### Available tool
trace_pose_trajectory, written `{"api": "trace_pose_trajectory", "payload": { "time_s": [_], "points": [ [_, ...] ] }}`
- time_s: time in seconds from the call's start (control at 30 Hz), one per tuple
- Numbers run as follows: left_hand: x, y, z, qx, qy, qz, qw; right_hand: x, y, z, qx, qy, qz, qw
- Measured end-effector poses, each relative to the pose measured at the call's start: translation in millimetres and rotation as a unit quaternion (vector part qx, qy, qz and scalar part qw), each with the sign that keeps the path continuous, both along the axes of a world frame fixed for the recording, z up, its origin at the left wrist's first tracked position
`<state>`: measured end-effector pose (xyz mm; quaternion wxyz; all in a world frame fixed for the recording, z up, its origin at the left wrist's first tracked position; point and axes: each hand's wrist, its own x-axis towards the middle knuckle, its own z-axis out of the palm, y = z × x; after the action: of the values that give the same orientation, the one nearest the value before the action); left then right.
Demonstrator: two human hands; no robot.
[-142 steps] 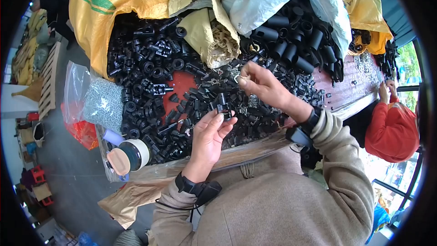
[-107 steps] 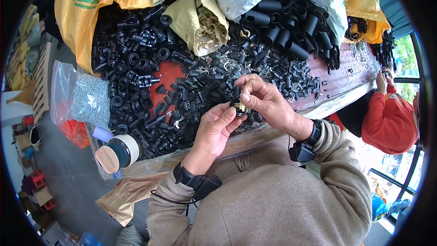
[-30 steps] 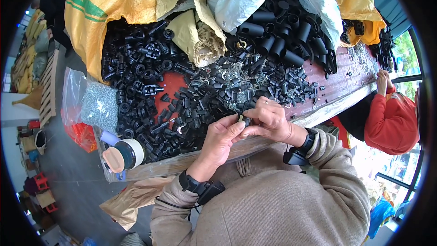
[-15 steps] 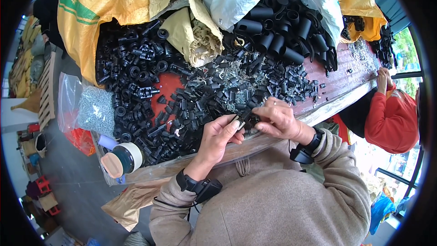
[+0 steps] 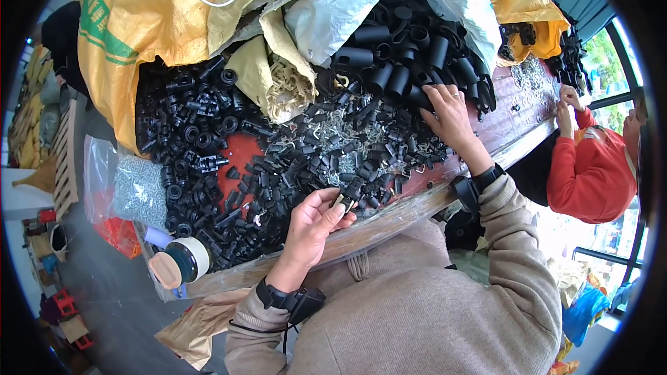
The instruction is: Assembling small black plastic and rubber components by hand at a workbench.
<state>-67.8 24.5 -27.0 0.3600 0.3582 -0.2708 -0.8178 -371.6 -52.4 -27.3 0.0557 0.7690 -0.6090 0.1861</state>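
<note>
Your left hand (image 5: 309, 232): grip pinching a small black fitting (image 5: 352, 192) with a pale strip, above the table's (image 5: 396, 222) near edge.
Your right hand (image 5: 453, 121): reaching far right to the black tubes (image 5: 397, 80), thumb apart from fingers; whether the grip pinches one, you cannot tell.
Loose black pieces (image 5: 274, 175): scattered beyond your left hand.
Clear bag (image 5: 140, 191): left, filled with small silvery hardware.

This looks like an assembly workshop. Woven sacks (image 5: 156, 10) spill black parts (image 5: 198, 121) across a long surface (image 5: 501, 125), near a bag of small metal pieces (image 5: 140, 191). Another person (image 5: 590, 177) is farther along.
</note>
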Motion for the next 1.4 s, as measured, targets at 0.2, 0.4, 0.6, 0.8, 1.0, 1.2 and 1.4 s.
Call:
{"api": "trace_pose_trajectory", "payload": {
  "time_s": [0.2, 0.4, 0.6, 0.8, 1.0, 1.2, 1.4],
  "points": [
    [5, 0, 6, 0.037, 0.006, 0.045, 0.998, 5, 19, 27, -0.001, -0.070, 0.034, 0.997],
    [1, -5, 9, 0.031, 0.033, 0.044, 0.998, 38, 37, 63, 0.225, -0.329, 0.195, 0.896],
    [2, -5, 10, -0.029, 0.010, -0.011, 0.999, 81, 43, 48, 0.310, -0.370, 0.328, 0.812],
    [6, -4, 14, -0.052, -0.052, -0.025, 0.997, 93, 47, 50, 0.338, -0.349, 0.319, 0.814],
    [2, -3, 14, -0.040, -0.090, -0.048, 0.994, 95, 56, 41, 0.317, -0.349, 0.309, 0.826],
    [0, -10, 12, -0.014, -0.082, -0.054, 0.995, 106, 69, 30, 0.302, -0.373, 0.248, 0.841],
    [-5, -13, 19, -0.016, -0.129, -0.044, 0.991, 108, 71, 16, 0.254, -0.435, 0.236, 0.831]
  ]
}}
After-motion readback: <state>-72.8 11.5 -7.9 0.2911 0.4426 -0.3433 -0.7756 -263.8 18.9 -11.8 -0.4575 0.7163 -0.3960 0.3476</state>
